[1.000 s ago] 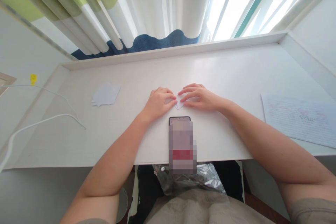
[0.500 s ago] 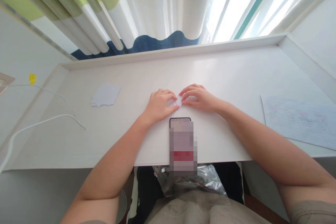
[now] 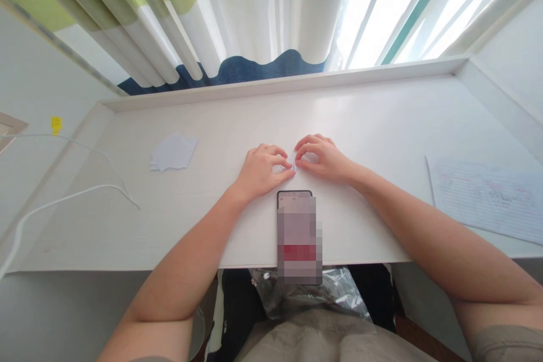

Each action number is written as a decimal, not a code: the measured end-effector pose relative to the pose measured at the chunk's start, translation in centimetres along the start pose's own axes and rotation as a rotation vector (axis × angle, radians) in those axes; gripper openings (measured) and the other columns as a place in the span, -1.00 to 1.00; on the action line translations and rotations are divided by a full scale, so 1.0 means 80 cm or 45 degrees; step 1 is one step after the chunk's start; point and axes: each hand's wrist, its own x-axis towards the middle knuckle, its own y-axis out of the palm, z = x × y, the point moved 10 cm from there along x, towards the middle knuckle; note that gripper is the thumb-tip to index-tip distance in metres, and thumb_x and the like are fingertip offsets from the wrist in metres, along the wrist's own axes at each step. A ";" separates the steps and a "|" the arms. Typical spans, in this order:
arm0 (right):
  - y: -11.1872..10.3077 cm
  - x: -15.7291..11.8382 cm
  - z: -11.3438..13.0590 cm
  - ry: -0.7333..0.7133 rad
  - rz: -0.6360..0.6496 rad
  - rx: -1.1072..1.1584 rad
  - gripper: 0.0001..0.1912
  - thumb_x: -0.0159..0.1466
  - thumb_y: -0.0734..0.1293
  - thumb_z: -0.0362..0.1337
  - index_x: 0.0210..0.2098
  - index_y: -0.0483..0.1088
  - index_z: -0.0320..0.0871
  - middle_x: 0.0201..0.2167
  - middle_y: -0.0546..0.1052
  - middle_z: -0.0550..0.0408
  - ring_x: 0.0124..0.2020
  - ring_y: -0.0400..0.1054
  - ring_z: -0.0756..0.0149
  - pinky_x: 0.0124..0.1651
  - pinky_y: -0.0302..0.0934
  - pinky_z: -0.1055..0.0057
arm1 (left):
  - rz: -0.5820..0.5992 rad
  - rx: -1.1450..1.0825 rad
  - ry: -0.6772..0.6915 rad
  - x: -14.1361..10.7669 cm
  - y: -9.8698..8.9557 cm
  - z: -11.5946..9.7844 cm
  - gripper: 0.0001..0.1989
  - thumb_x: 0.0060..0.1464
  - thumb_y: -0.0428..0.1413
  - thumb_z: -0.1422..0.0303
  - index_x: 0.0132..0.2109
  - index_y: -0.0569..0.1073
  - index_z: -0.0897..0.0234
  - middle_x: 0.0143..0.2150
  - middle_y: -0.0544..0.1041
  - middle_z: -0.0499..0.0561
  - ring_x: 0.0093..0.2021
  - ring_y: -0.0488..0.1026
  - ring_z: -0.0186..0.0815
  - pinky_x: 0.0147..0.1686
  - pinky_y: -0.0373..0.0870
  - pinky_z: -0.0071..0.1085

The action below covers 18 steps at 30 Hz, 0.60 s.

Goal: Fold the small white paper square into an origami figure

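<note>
A small white piece of paper (image 3: 292, 157) lies between my hands at the middle of the white desk. My left hand (image 3: 265, 167) pinches its lower left side with thumb and fingertips. From the right, my right hand (image 3: 320, 157) holds the other side, its thumb and index finger close together and the other fingers curved. The fingers hide much of the paper. Just below the hands is a phone (image 3: 294, 226), its screen mostly blurred out.
Loose white paper pieces (image 3: 173, 153) lie on the left of the desk (image 3: 190, 226). Lined sheets with writing (image 3: 487, 195) are at the right. White cables (image 3: 76, 195) cross the left side. A clear plastic bag (image 3: 339, 294) rests on the lap, below the desk's front edge.
The fingertips of both hands have come slightly closer together, and less of the small paper shows between them. The whole view has shifted a little.
</note>
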 end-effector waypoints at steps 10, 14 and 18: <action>0.005 0.005 -0.008 0.122 0.014 0.036 -0.84 0.35 0.46 -0.16 -0.34 0.64 -0.02 0.09 0.62 -0.03 0.23 0.39 -0.13 0.38 0.12 -0.21 | 0.010 0.025 0.015 0.001 -0.001 -0.002 -0.94 0.25 0.37 0.22 -0.22 0.73 0.02 0.11 0.70 -0.07 0.20 0.50 -0.04 0.38 0.27 0.07; 0.004 0.006 -0.009 0.167 -0.017 0.076 -0.88 0.30 0.49 -0.20 -0.38 0.62 -0.04 0.07 0.62 -0.03 0.22 0.40 -0.13 0.36 0.14 -0.17 | 0.024 0.053 0.010 0.000 0.000 -0.002 -0.93 0.27 0.36 0.23 -0.18 0.72 0.06 0.13 0.69 -0.05 0.23 0.48 -0.05 0.39 0.27 0.06; 0.003 0.006 -0.009 0.165 -0.059 0.086 -0.90 0.29 0.47 -0.23 -0.38 0.59 -0.04 0.05 0.63 -0.02 0.20 0.41 -0.11 0.34 0.15 -0.15 | 0.030 0.082 -0.010 -0.001 0.001 -0.003 -0.93 0.27 0.35 0.24 -0.16 0.72 0.07 0.15 0.68 -0.04 0.25 0.48 -0.04 0.38 0.27 0.07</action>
